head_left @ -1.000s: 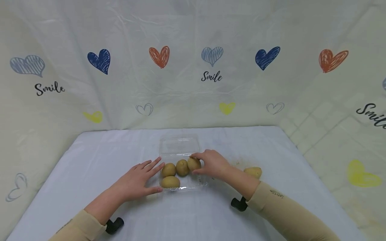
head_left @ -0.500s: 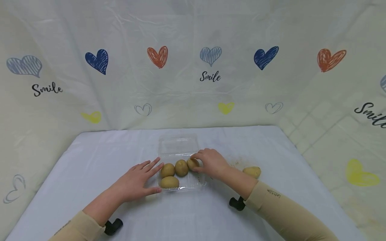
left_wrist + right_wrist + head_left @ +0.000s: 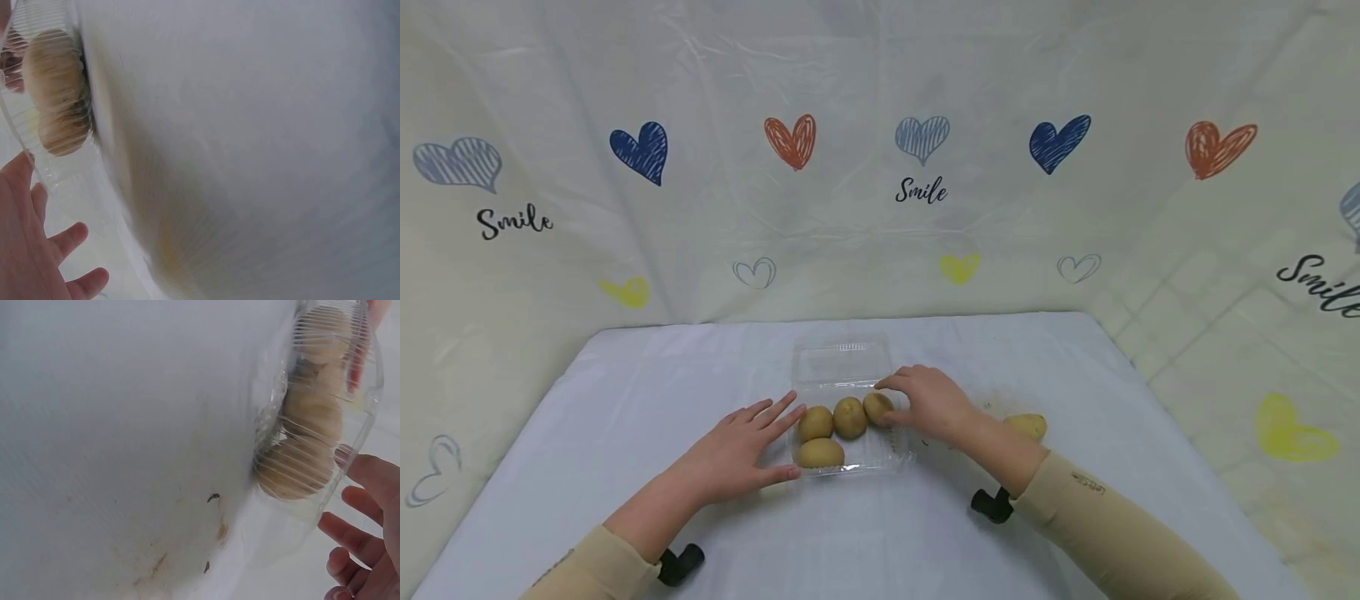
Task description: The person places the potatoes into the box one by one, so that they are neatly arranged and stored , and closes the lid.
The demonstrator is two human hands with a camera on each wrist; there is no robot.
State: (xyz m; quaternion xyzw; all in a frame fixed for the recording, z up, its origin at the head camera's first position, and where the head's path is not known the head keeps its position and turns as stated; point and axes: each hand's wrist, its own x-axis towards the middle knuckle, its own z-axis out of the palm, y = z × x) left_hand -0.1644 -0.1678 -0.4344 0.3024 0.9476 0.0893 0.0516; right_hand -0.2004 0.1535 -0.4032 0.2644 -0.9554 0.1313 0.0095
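Observation:
A clear plastic clamshell container [image 3: 872,450] lies on the white cloth with its lid [image 3: 841,362] folded back. Several potatoes sit in its base: one at the front left [image 3: 821,453], the others in a row along the back. My left hand [image 3: 730,454] is spread flat against the left side, fingertips at the rim. At the right end of the row, the fingers of my right hand [image 3: 932,404] are parted around the last potato [image 3: 877,409]. The right wrist view shows the thumb [image 3: 344,455] over the rim beside that potato [image 3: 297,469], the other fingers outside the wall.
Another potato [image 3: 1027,427] lies on the cloth to the right, partly behind the right forearm. Bits of brown dirt [image 3: 159,562] are scattered near it. A curtain printed with hearts [image 3: 790,142] hangs behind the table.
The right hand set the last potato at the right end of the back row, and its fingers have loosened from it. The left hand has stayed at the container's side.

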